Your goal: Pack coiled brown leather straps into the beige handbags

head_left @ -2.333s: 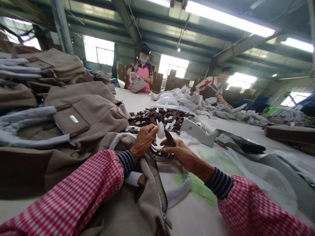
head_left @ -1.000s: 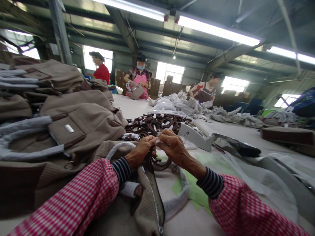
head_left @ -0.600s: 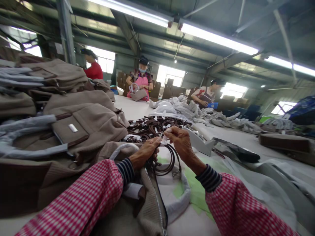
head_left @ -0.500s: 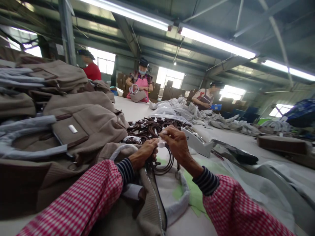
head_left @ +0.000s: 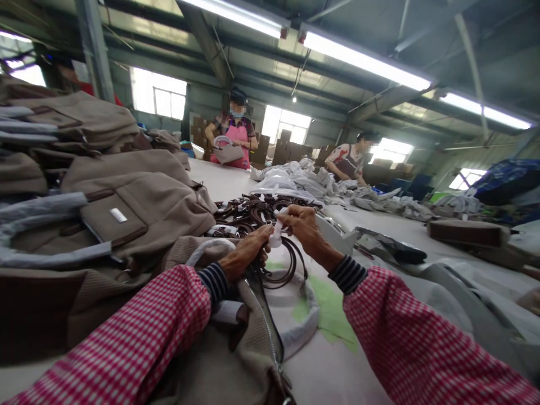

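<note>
My left hand [head_left: 247, 254] is closed around a coiled dark brown strap [head_left: 294, 261], whose loops hang below the fingers. Between both hands is a small piece of white wrapping [head_left: 275, 236], pinched at its upper end by my right hand [head_left: 304, 228]. A metal ring seems to show by the left fingertips, partly hidden. Under my left forearm lies a taupe ribbed handbag [head_left: 257, 337] with its zip open. Its wrapped handle [head_left: 310, 323] rests on the table. Just beyond my hands, more brown straps [head_left: 244, 212] lie in a heap.
Taupe handbags [head_left: 164, 202] are piled on the left. A grey-white dispenser-like object [head_left: 335, 233] and a dark pouch [head_left: 396, 250] lie on the right, near a brown bag [head_left: 468, 233]. White cloth-like items [head_left: 304, 180] form a heap farther back. A co-worker [head_left: 236, 138] holds a bag across the table.
The camera view has turned slightly right. My right hand has drawn the white wrapping up, so more of it shows between my hands. The co-worker's blue box on the right no longer shows.
</note>
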A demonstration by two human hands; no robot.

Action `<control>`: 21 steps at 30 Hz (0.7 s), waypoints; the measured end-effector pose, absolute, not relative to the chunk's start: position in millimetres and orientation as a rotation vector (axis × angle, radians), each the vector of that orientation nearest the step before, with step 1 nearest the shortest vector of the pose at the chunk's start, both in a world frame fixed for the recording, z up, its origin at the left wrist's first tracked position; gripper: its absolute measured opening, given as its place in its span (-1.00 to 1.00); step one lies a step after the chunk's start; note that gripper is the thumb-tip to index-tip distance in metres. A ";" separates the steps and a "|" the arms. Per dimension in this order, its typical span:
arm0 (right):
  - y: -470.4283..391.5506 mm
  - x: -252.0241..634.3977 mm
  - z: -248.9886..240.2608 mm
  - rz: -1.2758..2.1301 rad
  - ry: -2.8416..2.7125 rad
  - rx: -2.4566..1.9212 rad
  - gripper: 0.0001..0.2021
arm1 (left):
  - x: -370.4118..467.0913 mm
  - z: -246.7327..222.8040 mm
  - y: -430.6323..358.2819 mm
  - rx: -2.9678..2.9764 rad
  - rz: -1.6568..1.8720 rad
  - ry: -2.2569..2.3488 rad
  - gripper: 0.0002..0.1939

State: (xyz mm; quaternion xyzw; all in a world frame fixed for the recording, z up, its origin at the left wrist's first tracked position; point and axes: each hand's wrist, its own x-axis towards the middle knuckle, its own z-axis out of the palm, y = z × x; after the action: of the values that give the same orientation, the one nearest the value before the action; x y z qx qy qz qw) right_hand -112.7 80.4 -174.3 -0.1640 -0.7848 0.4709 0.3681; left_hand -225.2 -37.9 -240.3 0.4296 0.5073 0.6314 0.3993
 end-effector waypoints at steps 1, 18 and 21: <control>83.6 -117.3 -175.5 1.238 -1.994 -0.430 -0.75 | -225.1 -238.9 -39.3 1.146 1.594 1.310 -0.49; 45.8 -106.7 -166.1 0.453 -2.263 -0.051 -0.72 | -223.1 -246.8 -38.8 1.641 1.386 1.539 -0.47; 44.0 -110.8 -169.6 0.491 -2.268 -0.038 -0.71 | -220.6 -250.1 -38.7 1.631 1.393 1.575 -0.47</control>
State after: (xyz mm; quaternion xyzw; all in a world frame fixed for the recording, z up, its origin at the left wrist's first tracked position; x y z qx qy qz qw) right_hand -110.8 44.0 -169.6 -0.0152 -0.8962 0.1938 0.3988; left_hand -220.6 -38.7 -250.1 0.5955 0.5748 0.5083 0.2380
